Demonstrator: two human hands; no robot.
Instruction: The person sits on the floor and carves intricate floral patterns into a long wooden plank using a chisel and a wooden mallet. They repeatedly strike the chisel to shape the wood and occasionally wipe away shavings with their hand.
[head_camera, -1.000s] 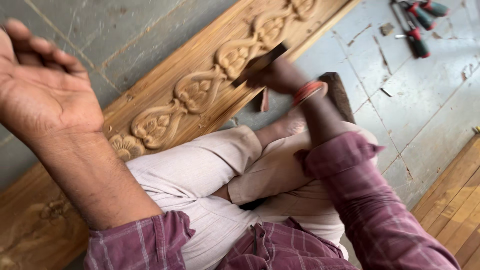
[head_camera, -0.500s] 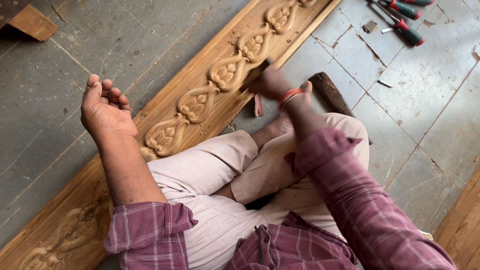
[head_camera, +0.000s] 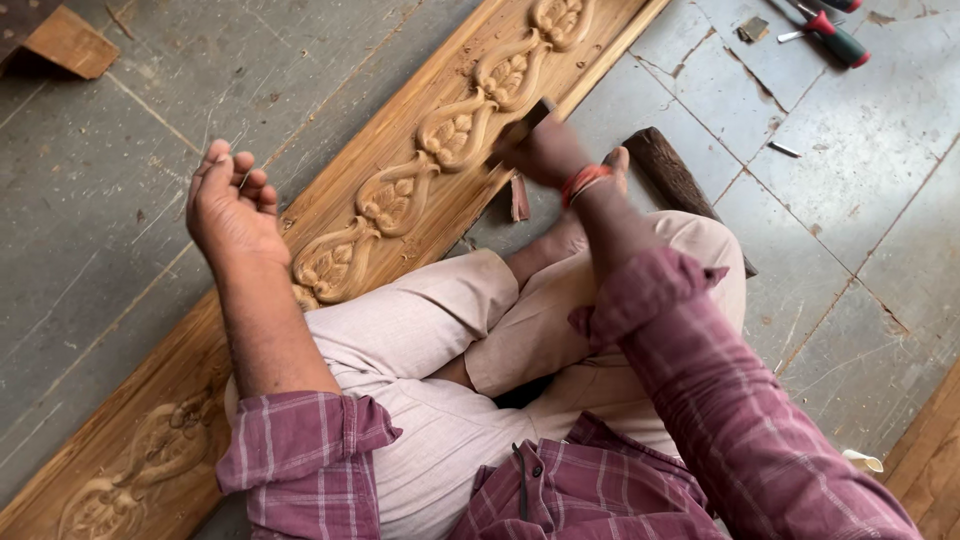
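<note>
A long wooden plank (head_camera: 620, 40) with a carved leaf and scroll band (head_camera: 455, 135) lies slanted across the floor in front of my crossed legs. My right hand (head_camera: 545, 150) is closed around a dark wooden tool handle (head_camera: 525, 118) that rests on the carving near the plank's middle. A red band sits on that wrist. My left hand (head_camera: 230, 205) hovers over the plank's left part, empty, with fingers loosely curled and palm turned inward. It touches nothing.
A dark wooden mallet (head_camera: 675, 175) lies on the floor by my right knee. Red-handled tools (head_camera: 835, 38) lie at the top right. A small wood block (head_camera: 65, 40) sits top left. More planks (head_camera: 935, 465) run along the bottom right. A small wood chip (head_camera: 520, 198) lies by my foot.
My left hand has dropped away from the camera and now hovers lower over the plank. My right hand stays on the tool at the carving.
</note>
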